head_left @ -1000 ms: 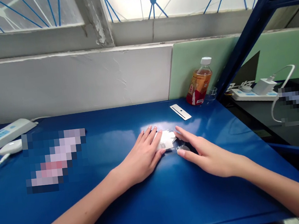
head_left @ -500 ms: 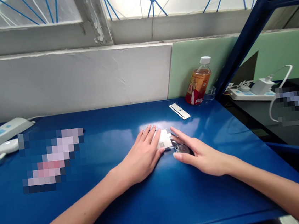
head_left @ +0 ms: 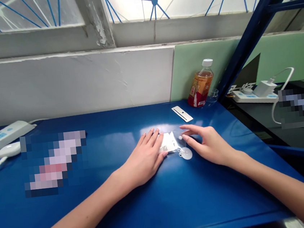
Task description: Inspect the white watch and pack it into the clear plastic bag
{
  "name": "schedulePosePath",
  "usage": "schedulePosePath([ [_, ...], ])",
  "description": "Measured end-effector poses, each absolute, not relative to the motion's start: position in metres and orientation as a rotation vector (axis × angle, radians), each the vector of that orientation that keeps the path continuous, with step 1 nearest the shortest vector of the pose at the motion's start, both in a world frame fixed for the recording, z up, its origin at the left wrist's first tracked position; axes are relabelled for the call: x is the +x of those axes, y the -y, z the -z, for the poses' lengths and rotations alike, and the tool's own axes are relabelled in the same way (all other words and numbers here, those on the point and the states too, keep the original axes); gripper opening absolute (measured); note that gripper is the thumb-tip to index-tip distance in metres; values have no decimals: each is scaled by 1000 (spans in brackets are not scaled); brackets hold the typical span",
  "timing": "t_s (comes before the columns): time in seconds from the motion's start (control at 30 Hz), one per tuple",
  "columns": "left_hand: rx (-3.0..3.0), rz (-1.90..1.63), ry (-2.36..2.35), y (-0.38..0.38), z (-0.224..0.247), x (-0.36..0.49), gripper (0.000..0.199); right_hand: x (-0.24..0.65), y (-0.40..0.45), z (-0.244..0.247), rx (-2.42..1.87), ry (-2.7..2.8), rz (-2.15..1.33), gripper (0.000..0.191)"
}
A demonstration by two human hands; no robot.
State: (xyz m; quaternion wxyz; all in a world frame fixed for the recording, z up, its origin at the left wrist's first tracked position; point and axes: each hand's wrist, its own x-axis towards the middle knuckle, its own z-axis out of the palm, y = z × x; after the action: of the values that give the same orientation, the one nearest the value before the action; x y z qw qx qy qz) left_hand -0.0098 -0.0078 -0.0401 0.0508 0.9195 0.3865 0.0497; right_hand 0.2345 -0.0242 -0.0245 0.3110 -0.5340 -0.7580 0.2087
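The left hand (head_left: 146, 159) lies flat and unclenched, its fingers partly covering a white packet (head_left: 169, 143) on the bench (head_left: 161, 207). At the packet's four o'clock sits a pale disc (head_left: 187, 153); at three, the right hand (head_left: 209, 145) curves loosely, thumb and forefinger parted beside a small white piece (head_left: 180, 137).

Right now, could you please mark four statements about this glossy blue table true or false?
1. The left hand partly covers the flat white packet. True.
2. The pale round disc lies under the left hand. False: the disc lies near the right hand.
3. The clear plastic bottle with an orange-red label has a white cap. True.
4. The slim white rectangular strip leans against the wall. False: the strip lies flat on the blue table.
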Motion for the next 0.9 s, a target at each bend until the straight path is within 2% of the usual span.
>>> schedulePosePath([
  [0.2, 2800, -162, -1178, 9, 41, -10, 62, 230, 27, 30, -1118, 2206, -595, 38],
  [0.5, 2811, -137, -1188, 10, 39, -8, 60, 230, 27, 38, -1133, 2551, -408, 59],
  [0.9, 2805, -199, -1173, 9, 43, -9, 56, 225, 33, 33, -1055, 2633, -146, 66],
])
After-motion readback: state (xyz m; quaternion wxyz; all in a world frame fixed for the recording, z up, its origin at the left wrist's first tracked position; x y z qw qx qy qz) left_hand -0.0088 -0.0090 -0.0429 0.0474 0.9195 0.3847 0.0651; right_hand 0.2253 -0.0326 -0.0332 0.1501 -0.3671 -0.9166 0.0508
